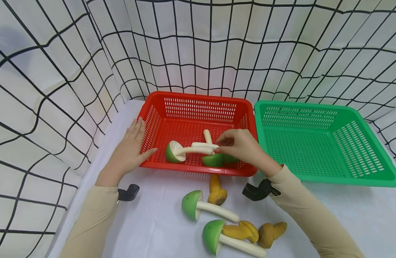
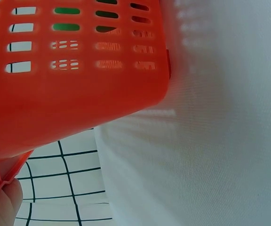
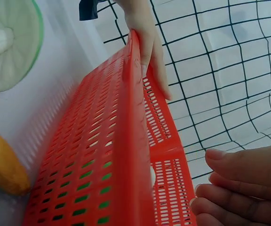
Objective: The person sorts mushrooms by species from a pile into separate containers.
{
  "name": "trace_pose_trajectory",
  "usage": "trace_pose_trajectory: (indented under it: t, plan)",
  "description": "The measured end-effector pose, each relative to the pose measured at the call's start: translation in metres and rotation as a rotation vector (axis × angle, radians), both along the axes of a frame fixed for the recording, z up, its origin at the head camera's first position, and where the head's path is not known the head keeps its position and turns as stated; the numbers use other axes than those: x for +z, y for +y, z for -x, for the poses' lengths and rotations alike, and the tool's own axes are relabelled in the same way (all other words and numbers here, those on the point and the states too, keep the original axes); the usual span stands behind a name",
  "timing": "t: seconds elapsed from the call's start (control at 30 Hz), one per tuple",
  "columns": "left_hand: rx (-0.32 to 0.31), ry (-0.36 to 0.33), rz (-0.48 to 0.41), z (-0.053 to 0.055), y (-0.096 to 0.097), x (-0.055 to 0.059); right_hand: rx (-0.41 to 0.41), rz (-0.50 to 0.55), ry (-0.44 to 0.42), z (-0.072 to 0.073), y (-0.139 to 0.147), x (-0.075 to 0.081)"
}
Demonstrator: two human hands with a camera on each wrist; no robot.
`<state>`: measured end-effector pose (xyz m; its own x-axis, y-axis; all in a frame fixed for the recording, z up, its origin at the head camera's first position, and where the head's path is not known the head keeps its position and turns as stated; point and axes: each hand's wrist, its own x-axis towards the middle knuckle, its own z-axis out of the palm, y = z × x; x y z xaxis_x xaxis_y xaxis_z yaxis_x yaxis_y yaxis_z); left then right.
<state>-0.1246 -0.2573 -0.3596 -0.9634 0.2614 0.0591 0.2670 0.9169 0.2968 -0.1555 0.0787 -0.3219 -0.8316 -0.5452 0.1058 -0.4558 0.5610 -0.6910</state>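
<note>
A red basket (image 1: 198, 167) holds several toy mushrooms with green caps and white stems, such as the green-capped mushroom (image 1: 176, 152) lying on its side. My left hand (image 1: 131, 145) rests on the basket's left rim, fingers straight along it and thumb reaching over the front corner. Over the basket's right part is my right hand (image 1: 241, 145), its fingertips close to the white stems. In the right wrist view that right hand (image 3: 248, 188) has its thumb extended and fingers loosely bent, with nothing between them. It partly covers a green cap (image 1: 230, 158) in the head view.
A green basket (image 1: 298, 154) stands right beside the red one. In front lie two more green-capped mushrooms (image 1: 192, 205) and several yellow-brown mushrooms (image 1: 218, 196) on the white cloth (image 1: 159, 222). Black wire mesh (image 1: 211, 39) borders the back and left.
</note>
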Motion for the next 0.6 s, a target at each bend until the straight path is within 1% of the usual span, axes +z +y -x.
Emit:
trace_pose_trajectory:
  t: [0.13, 0.37, 0.6]
  plan:
    - [0.001, -0.002, 0.004, 0.001, 0.000, 0.000, -0.020, 0.023, 0.019, -0.012, 0.016, -0.002]
    - [-0.008, 0.016, -0.002, 0.002, -0.001, 0.000, -0.020, 0.035, 0.073, -0.033, 0.041, -0.006]
    - [-0.002, 0.004, 0.008, 0.003, -0.001, -0.002, -0.045, 0.066, 0.101, -0.065, 0.066, -0.012]
